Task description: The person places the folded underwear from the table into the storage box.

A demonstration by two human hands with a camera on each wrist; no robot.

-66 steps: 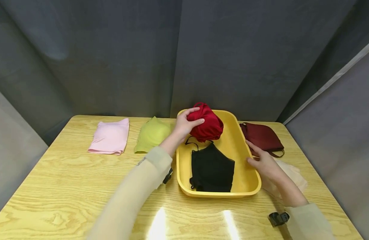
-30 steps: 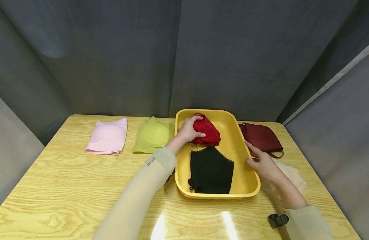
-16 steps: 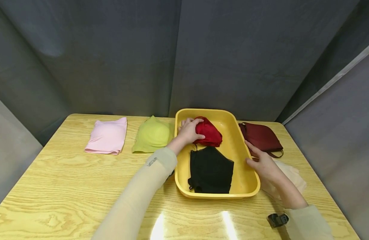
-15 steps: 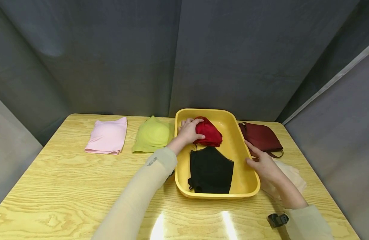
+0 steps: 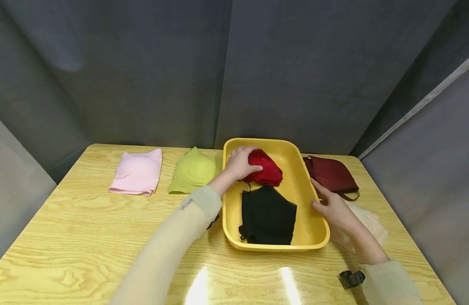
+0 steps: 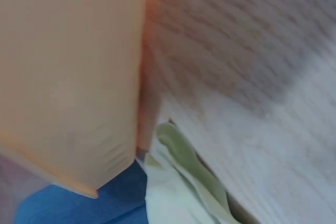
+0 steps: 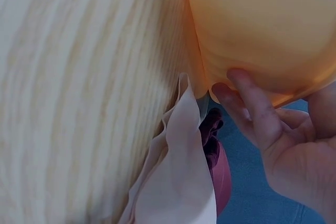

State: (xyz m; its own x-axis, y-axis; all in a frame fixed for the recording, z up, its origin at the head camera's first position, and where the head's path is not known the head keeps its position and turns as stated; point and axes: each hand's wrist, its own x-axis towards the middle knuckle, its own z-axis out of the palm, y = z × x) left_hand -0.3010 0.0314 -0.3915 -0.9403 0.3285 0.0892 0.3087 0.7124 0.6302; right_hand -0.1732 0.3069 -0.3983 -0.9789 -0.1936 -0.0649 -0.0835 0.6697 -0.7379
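A folded red bra (image 5: pixel 265 167) lies in the far part of a yellow plastic tub (image 5: pixel 276 247). My left hand (image 5: pixel 240 164) is over its left side, thumb and fingers spread apart and loosely extended at the fabric. Nearer me in the tub lies a folded black bra (image 5: pixel 268 216) with thin straps. At the tub's right wall my right hand (image 5: pixel 335 209) holds the rim. In the right wrist view, its fingers (image 7: pixel 257 106) lie against the outside of the wall while the thumb goes over the edge.
Left of the tub lie a lime-green bra (image 5: pixel 196 171) and a folded pink garment (image 5: pixel 138 171) on the wooden table (image 5: pixel 104 237). To its right are a maroon bra (image 5: pixel 333 174) and a beige garment (image 5: pixel 371 222). Dark curtains (image 5: pixel 162 76) stand behind.
My left hand lowered the red bra from above the far rim into the tub, shifted it slightly right, and its fingers have now loosened from it. The right hand stays at the rim.
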